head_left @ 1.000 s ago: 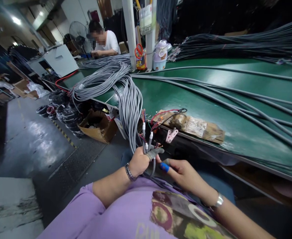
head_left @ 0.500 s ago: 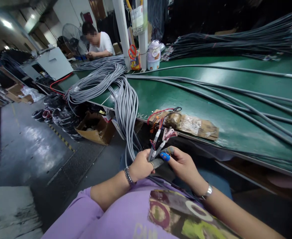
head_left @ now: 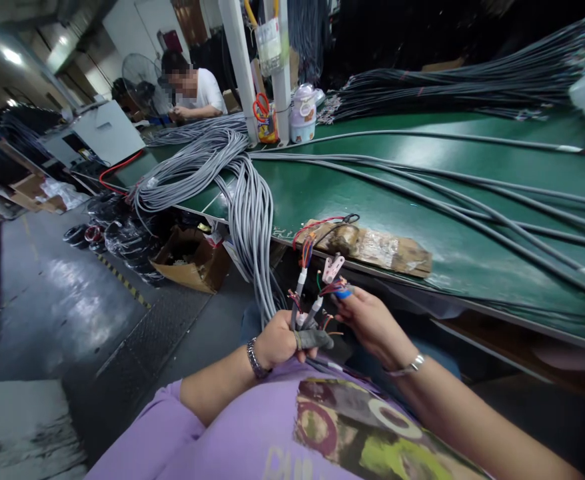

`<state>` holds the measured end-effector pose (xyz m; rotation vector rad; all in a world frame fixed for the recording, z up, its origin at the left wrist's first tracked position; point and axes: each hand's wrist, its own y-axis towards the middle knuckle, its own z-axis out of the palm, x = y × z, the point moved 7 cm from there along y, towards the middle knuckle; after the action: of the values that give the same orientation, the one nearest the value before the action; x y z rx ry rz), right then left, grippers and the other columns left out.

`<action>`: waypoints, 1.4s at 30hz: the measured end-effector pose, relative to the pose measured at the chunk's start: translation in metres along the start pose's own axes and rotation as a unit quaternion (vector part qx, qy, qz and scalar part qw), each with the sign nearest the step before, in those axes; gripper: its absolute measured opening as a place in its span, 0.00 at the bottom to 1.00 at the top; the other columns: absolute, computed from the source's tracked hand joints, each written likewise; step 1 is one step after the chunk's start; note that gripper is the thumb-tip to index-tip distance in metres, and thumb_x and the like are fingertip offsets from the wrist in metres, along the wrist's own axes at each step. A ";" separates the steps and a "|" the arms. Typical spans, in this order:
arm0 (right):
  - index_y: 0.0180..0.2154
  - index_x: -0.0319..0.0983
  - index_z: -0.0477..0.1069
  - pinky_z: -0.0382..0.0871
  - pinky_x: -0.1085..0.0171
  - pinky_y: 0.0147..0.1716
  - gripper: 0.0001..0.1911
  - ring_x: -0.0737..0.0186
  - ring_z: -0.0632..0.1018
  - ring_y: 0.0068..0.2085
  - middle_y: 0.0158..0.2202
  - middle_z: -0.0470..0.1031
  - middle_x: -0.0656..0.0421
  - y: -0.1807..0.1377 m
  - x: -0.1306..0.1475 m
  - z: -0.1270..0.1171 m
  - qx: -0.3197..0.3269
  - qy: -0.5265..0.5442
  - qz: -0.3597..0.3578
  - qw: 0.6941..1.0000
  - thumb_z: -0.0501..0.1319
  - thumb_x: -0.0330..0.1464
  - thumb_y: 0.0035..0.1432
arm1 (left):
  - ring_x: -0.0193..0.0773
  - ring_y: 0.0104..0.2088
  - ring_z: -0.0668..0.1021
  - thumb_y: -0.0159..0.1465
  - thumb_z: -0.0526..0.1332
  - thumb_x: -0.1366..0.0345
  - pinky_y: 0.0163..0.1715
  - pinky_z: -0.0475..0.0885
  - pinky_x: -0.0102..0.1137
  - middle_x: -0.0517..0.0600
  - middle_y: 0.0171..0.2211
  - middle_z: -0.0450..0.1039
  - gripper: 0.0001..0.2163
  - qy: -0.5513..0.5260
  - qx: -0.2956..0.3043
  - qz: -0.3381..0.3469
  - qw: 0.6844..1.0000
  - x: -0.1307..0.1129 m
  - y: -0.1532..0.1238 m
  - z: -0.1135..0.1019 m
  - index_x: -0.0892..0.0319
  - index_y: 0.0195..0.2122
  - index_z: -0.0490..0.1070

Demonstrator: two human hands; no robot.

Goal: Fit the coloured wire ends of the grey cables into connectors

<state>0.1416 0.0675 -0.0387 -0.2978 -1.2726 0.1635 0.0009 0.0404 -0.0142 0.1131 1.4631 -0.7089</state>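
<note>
My right fingers (head_left: 357, 301) have moved up to pinch some wires (head_left: 329, 289), so that bunch is caught, while my left fingers (head_left: 314, 341) squeeze the cables (head_left: 300, 283) by the tabletop (head_left: 317, 197).

Glossy green tabletop (head_left: 372, 207), smooth grey cables (head_left: 255, 213)
At its near edge, a rough wooden board (head_left: 400, 253) partly wrapped in shiny plastic film (head_left: 378, 247).

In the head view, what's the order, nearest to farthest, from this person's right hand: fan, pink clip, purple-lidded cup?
From the right hand:
1. Pink clip: just ahead, near the green bench.
2. Purple-lidded cup: across the bench, beside a white post.
3. Fan: far back left, beyond the seated person.
</note>
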 end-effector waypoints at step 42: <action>0.27 0.40 0.71 0.69 0.65 0.25 0.22 0.64 0.70 0.24 0.23 0.70 0.59 0.027 0.029 0.022 0.120 0.124 0.050 0.984 0.63 0.53 0.49 | 0.26 0.10 0.63 0.44 0.70 0.50 0.10 0.52 0.24 0.44 0.13 0.65 0.21 -0.108 -0.061 -0.014 0.992 -0.031 0.032 0.004 0.64 0.21 0.67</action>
<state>0.1304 0.1041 -0.0146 -0.1680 -0.9800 0.3520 0.0221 0.0755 0.0044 -0.0761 1.2982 -0.6325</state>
